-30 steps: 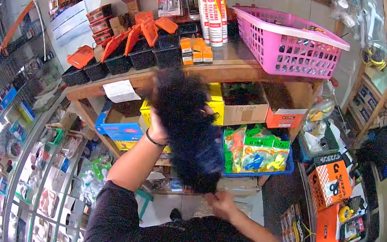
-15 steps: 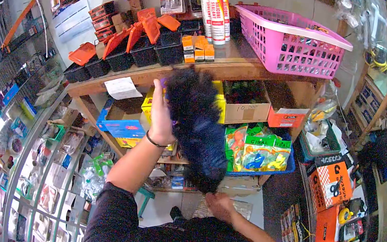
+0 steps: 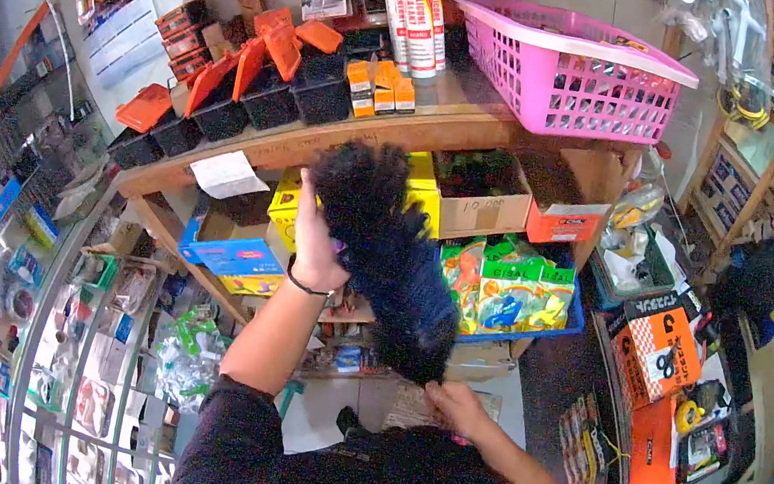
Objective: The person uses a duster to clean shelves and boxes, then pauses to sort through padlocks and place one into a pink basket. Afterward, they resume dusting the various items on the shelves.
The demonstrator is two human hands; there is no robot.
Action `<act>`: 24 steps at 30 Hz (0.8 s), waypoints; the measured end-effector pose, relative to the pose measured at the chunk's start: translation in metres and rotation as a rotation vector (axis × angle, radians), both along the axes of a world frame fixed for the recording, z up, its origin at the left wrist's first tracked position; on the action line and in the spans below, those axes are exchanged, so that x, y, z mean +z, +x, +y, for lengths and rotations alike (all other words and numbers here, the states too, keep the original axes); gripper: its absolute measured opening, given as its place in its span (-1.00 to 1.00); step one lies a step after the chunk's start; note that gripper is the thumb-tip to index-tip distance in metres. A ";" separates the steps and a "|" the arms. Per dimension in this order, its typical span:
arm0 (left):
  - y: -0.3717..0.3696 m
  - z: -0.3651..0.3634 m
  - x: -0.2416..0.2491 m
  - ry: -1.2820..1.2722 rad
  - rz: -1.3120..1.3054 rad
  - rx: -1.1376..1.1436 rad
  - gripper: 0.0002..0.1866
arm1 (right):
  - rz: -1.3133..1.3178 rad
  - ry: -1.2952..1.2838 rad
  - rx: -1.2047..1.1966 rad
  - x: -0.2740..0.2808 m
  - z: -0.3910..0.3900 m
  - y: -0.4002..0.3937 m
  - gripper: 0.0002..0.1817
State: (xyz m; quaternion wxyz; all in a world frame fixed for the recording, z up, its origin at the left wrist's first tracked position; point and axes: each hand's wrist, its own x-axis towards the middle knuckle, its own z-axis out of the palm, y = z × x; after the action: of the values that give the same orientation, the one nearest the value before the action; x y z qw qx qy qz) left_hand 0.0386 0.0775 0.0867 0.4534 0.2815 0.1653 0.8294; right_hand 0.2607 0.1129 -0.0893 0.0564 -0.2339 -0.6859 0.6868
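A large dark, fluffy duster (image 3: pixel 394 263) fills the middle of the view, slanting from upper left to lower right. My left hand (image 3: pixel 314 241) is raised with its palm against the duster's upper left side; its thumb points up and the other fingers are hidden behind the fluff. At the duster's lower end, my right hand (image 3: pixel 456 410) is closed round its base, where the handle is mostly covered by the fingers. Behind the duster stand a yellow box (image 3: pixel 423 192) and a cardboard box (image 3: pixel 485 197).
The wooden shelf (image 3: pixel 465 133) holds a pink basket (image 3: pixel 612 100), sealant tubes (image 3: pixel 415 13), small orange boxes (image 3: pixel 381 89) and black bins (image 3: pixel 262 101) with orange lids. Below, a blue tray (image 3: pixel 550 334) holds green packets. An orange box (image 3: pixel 662 357) lies at right, glass shelving at left.
The view has shifted a little, so the shelf and its goods sit farther left. Both hands remain at the duster, and its upper end has moved slightly left and down.
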 end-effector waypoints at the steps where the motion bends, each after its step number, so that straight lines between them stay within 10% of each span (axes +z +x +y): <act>1: -0.016 0.004 -0.020 0.050 0.063 -0.036 -0.41 | 0.023 0.065 0.101 -0.002 0.001 0.001 -0.52; 3: -0.042 0.017 -0.030 0.274 0.274 -0.488 -0.40 | 0.037 0.131 0.202 -0.005 0.002 0.007 -0.51; 8: -0.018 0.002 -0.024 -0.090 0.043 -0.044 -0.61 | 0.202 -0.717 0.288 -0.008 0.021 0.027 -0.51; 14: -0.062 0.010 -0.084 -0.168 0.040 0.033 -0.71 | 0.212 -0.659 0.294 0.002 0.022 0.050 -0.53; 24: -0.001 0.009 -0.021 -0.174 -0.050 0.053 -0.52 | 0.130 -0.359 0.072 -0.004 0.013 0.027 -0.57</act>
State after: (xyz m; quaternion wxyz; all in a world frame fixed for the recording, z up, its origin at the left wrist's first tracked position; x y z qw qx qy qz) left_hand 0.0376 0.0860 0.0655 0.4578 0.2159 0.2327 0.8305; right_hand 0.2876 0.1256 -0.0933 0.0335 -0.1704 -0.5552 0.8134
